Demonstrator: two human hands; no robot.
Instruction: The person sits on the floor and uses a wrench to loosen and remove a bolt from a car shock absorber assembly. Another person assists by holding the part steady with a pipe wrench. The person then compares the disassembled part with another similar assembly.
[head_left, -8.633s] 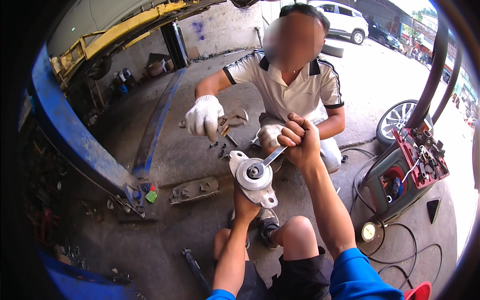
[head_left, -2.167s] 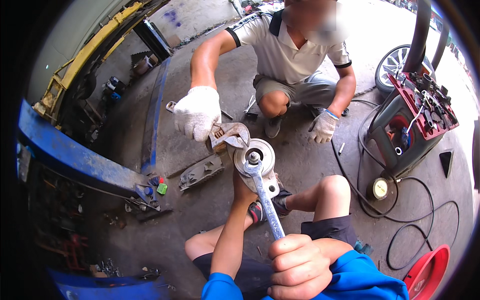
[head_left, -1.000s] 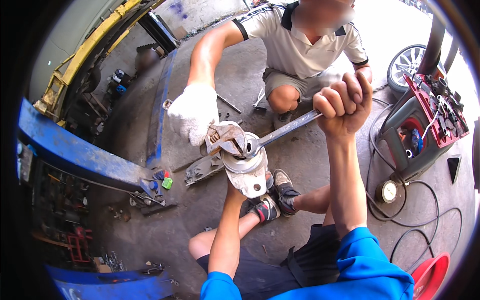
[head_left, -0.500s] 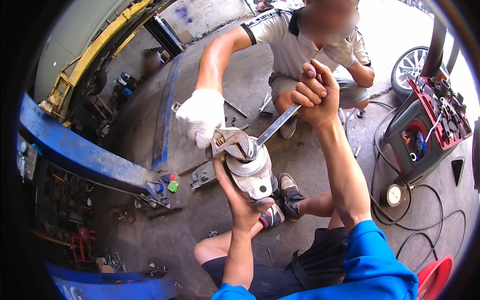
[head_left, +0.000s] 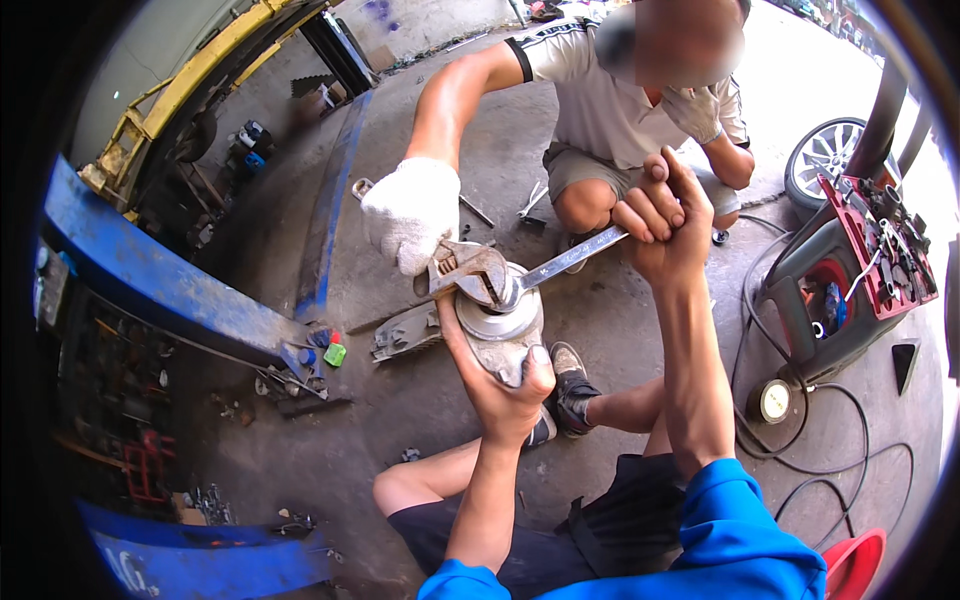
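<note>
My left hand [head_left: 505, 400] cradles a round silvery metal mount [head_left: 497, 325] from below, its thumb lying over the near flange. My right hand [head_left: 665, 215] is closed round the upper end of a long chrome wrench [head_left: 575, 257], forefinger pointing up. The wrench's lower end sits at the top centre of the mount. A worn adjustable wrench [head_left: 470, 268] also has its jaws at that centre. A white-gloved hand [head_left: 410, 215] of another person grips its handle. The fastener between the tools is hidden.
The other person [head_left: 640, 120] squats opposite. At right stand a dark stool with a red tool tray [head_left: 880, 270], a wheel [head_left: 830, 155] and a looping black hose [head_left: 860, 410]. A blue lift beam [head_left: 180, 275] runs along the left. A red basin [head_left: 855, 560] is at lower right.
My right hand has swung the long wrench's upper end right and slightly down. My left thumb has moved over the mount's flange. The gloved hand stays on the adjustable wrench.
</note>
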